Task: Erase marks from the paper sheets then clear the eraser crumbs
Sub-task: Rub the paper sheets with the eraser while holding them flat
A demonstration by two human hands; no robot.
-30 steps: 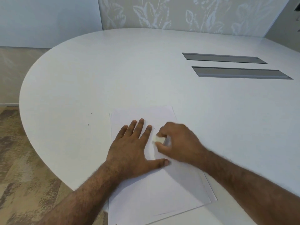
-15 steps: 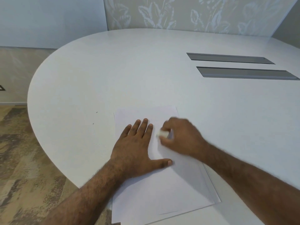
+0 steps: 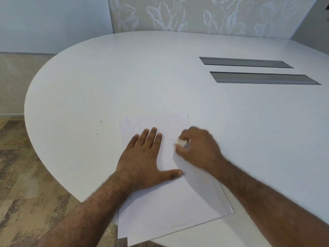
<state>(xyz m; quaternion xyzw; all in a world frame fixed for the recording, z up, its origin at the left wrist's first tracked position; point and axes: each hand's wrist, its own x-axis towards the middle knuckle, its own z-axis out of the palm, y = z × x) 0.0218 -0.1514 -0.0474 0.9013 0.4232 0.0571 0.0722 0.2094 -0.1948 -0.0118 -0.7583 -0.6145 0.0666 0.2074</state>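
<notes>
A stack of sheets (image 3: 170, 207) lay at the near edge of the table (image 3: 124, 86), its near corner hanging over the rim. The left hand (image 3: 144, 157) lay flat on the top sheet, fingers spread, grasping nothing. Just to its right, the right hand (image 3: 197, 148) pinched a white eraser (image 3: 180, 142) between thumb and fingers, its tip against the paper beside a small dark mark (image 3: 171, 140); the hand was blurred. A few dark specks (image 3: 101, 121) sat on the table left of the sheets. Farther off, two grey slots (image 3: 263, 78) ran across the tabletop.
</notes>
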